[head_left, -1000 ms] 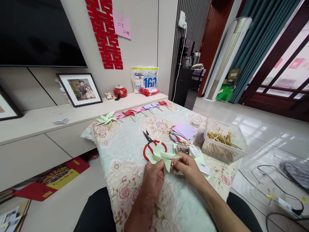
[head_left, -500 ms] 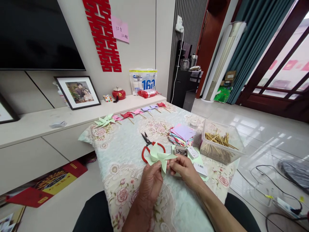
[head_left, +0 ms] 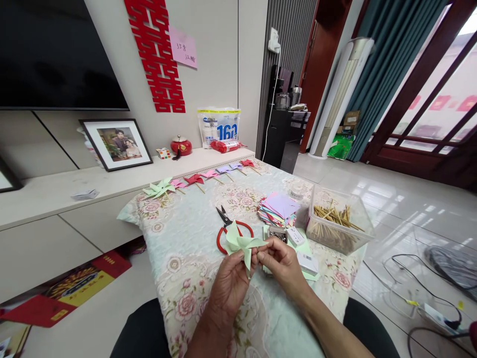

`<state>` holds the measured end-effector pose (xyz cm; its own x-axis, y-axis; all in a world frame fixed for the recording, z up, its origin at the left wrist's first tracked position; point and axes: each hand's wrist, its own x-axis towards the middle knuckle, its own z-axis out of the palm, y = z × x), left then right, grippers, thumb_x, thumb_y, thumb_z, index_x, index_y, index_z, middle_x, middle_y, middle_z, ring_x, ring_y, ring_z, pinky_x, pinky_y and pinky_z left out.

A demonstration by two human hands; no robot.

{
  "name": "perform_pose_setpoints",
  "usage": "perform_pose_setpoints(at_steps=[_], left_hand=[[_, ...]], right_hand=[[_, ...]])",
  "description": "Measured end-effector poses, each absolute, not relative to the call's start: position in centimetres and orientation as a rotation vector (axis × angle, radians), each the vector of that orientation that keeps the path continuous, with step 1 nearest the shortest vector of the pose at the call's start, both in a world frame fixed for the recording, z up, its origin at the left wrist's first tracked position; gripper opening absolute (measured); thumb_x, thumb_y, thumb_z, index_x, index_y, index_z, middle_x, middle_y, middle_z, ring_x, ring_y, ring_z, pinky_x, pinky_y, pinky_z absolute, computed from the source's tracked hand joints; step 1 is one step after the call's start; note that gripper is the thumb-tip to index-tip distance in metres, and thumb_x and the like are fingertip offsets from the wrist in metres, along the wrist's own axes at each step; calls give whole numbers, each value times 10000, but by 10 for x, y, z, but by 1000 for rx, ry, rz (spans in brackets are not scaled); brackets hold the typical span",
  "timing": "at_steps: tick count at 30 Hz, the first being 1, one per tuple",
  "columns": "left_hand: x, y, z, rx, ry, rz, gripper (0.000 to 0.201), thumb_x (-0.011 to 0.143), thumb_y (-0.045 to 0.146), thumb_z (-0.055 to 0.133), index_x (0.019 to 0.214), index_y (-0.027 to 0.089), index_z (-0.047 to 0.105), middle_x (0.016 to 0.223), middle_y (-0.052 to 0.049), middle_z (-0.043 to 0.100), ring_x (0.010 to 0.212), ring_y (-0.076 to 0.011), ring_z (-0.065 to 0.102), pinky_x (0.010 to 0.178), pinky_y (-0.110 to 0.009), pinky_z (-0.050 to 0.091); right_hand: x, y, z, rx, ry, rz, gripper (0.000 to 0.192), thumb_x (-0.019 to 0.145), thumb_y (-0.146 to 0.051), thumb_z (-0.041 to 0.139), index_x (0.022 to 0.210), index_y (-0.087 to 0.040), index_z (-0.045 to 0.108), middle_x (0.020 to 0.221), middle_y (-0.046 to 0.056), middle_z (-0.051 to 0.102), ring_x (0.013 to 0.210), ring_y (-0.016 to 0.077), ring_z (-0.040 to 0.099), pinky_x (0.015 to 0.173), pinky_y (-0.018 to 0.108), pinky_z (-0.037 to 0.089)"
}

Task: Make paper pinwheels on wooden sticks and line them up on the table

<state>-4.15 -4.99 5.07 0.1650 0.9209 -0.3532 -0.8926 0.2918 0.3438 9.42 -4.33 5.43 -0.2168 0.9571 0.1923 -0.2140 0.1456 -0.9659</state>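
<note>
1. The left hand [head_left: 231,283] and right hand [head_left: 283,261] meet at 6 o'clock over the table [head_left: 194,233], fingers of both pinched shut on a green pinwheel [head_left: 241,244] held just above the cloth.
2. Red scissors [head_left: 228,227] lie right behind the pinwheel, at 12 o'clock from it.
3. At 2 o'clock sit a paper stack [head_left: 278,208] and a tub of sticks [head_left: 337,223].
4. Finished pinwheels [head_left: 197,179] line the table's far edge, 11 to 12 o'clock.
</note>
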Motion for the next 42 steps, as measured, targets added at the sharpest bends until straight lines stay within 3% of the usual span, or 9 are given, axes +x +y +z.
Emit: perform_pose_setpoints(at_steps=[6, 12, 23, 33, 42], left_hand=[[-41, -51, 48, 126, 499, 1326, 93, 689, 63, 703, 752, 128, 723, 782, -86, 783, 749, -185, 735, 766, -297, 606], [-37, -50, 48, 234, 494, 1412, 200, 627, 106, 782, 812, 178, 751, 807, -44, 787, 785, -204, 731, 861, -331, 580], [-35, -49, 44, 422, 486, 1425, 159, 717, 175, 735, 874, 180, 760, 837, -69, 785, 924, -257, 714, 854, -350, 564], [-30, -47, 44, 583, 540, 1448, 190, 724, 254, 758, 878, 147, 723, 756, -57, 732, 844, -248, 692, 793, -330, 541], [-30, -45, 38, 578, 599, 1498, 221, 679, 287, 777, 874, 194, 734, 800, -46, 744, 863, -243, 686, 808, -334, 539]], right_hand=[[97, -44, 50, -855, -1365, 1278, 201, 877, -398, 677, 860, -202, 638, 776, 25, 697, 690, 170, 657, 651, 291, 507], [98, -43, 49, -982, -1398, 1173, 244, 863, -431, 665, 793, -203, 611, 728, 22, 690, 645, 165, 618, 601, 281, 472], [97, -41, 52, -992, -1362, 1207, 259, 838, -456, 668, 810, -201, 637, 732, 9, 664, 584, 140, 566, 574, 273, 458], [92, -34, 40, -854, -972, 1527, 323, 705, -412, 826, 752, -172, 615, 582, -10, 658, 497, 108, 575, 525, 220, 429], [93, -37, 46, -853, -975, 1531, 337, 669, -388, 861, 783, -166, 635, 571, -2, 675, 507, 99, 560, 548, 213, 415]])
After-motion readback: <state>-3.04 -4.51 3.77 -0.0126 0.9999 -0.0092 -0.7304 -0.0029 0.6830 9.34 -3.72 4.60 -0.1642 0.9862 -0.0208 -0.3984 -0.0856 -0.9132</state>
